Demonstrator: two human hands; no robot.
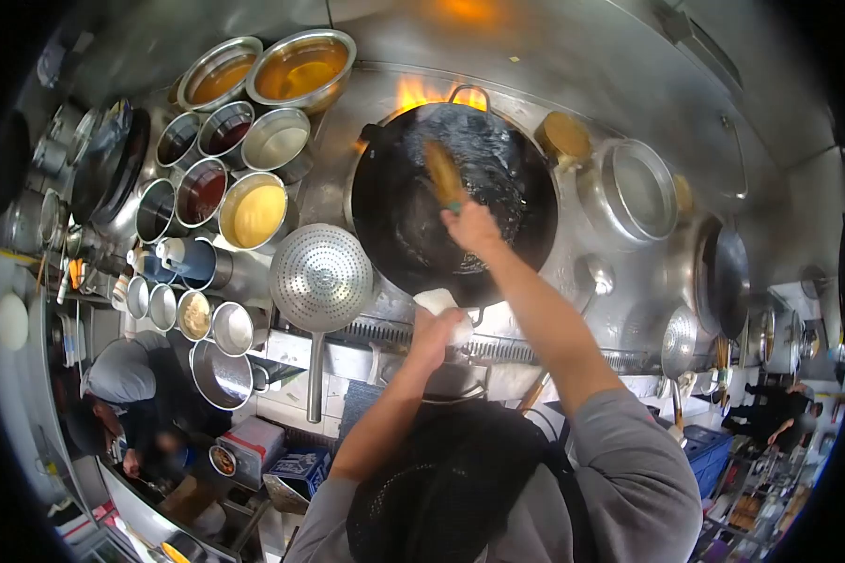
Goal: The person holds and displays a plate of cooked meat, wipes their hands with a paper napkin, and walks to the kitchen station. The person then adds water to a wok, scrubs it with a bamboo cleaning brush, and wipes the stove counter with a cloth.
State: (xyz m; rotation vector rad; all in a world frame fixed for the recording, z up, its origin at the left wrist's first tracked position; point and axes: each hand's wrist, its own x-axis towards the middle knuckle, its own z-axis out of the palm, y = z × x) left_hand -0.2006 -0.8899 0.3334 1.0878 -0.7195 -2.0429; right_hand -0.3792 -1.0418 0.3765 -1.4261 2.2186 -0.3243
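A large black wok (pixel 385 225) sits over the burner, with flames (pixel 421 92) rising behind its far rim. Water (pixel 465 141) shines and ripples inside it. My right hand (pixel 472 228) is closed around a bamboo wok brush (pixel 443 171), which is blurred by motion and reaches down into the wok. At the near rim, my left hand (pixel 434 336) grips a folded white cloth (pixel 438 301) beside the near loop handle. The cloth partly hides where hand and wok meet. A perforated strainer (pixel 321 275) lies just left of the wok, its handle pointing toward me.
Metal pots of sauces (pixel 256 212) and two bowls of amber liquid (pixel 299 70) stand on the left. To the right are a round brush-like block (pixel 563 138), a metal pot (pixel 639 190) and another strainer (pixel 678 342). Other people (pixel 127 375) work at lower left and far right.
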